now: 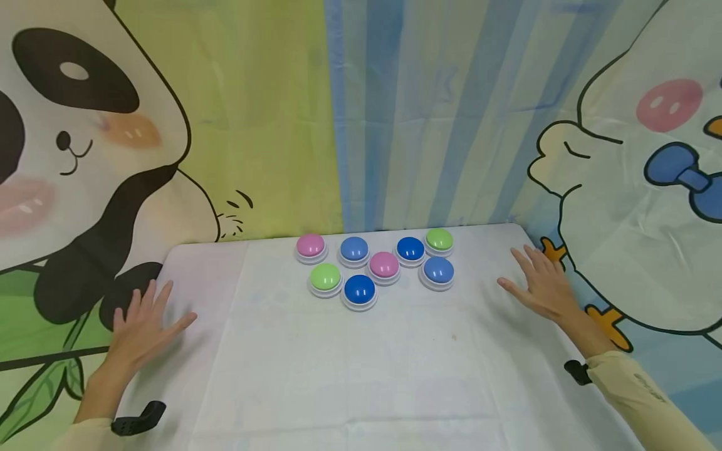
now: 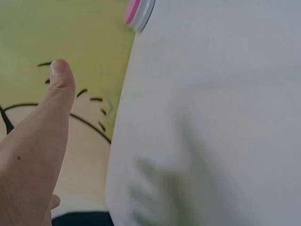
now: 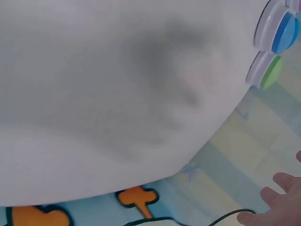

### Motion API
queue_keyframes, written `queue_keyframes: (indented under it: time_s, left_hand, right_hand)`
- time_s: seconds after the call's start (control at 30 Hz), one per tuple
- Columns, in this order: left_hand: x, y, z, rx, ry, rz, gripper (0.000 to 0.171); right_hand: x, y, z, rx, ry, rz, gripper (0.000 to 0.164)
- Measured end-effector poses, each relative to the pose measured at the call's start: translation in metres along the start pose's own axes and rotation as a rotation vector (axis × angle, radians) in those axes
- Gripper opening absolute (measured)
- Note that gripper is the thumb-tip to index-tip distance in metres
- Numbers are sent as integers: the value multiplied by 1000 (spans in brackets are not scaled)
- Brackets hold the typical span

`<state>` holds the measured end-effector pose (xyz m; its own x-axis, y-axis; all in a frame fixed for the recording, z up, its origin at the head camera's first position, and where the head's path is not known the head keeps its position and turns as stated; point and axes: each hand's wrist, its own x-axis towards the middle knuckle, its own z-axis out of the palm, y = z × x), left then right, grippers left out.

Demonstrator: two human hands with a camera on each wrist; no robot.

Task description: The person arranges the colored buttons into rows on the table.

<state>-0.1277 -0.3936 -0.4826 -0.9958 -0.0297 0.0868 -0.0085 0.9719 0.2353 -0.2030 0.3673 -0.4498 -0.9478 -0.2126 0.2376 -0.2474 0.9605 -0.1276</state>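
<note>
My left hand (image 1: 141, 332) hovers over the table's left side with fingers spread, holding nothing; its thumb shows in the left wrist view. Over the right edge, my right hand (image 1: 544, 285) is likewise spread and holds nothing. Several round push buttons on white bases stand in a cluster at the table's far middle, apart from both hands. Among them are a pink button (image 1: 310, 245), a light green button (image 1: 325, 277), a dark blue button (image 1: 359, 290), a second pink button (image 1: 384, 265), a light blue button (image 1: 439, 270) and another green button (image 1: 439, 239).
A white cloth covers the table (image 1: 350, 369). Behind it hangs a curtain (image 1: 271, 125) with a panda picture (image 1: 152, 207) on the left and a white bird picture (image 1: 620, 250) on the right. Black wrist mounts (image 1: 139, 419) stick out at both sleeves.
</note>
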Motion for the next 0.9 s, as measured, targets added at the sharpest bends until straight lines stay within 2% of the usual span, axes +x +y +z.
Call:
queue_keyframes:
  time_s: [0.47,0.7,0.9]
  left_hand:
    - [45,63,19,-67,-28,109,89]
    - [81,116,34,-110,-59,149,90]
    - [102,156,43,-135,-74,198,89]
  right_hand:
    - [48,-59,20,65,-71,10,86]
    - [77,-96,27,91,-111,-32,84]
    - [92,-127,31,112,-152,-74,82]
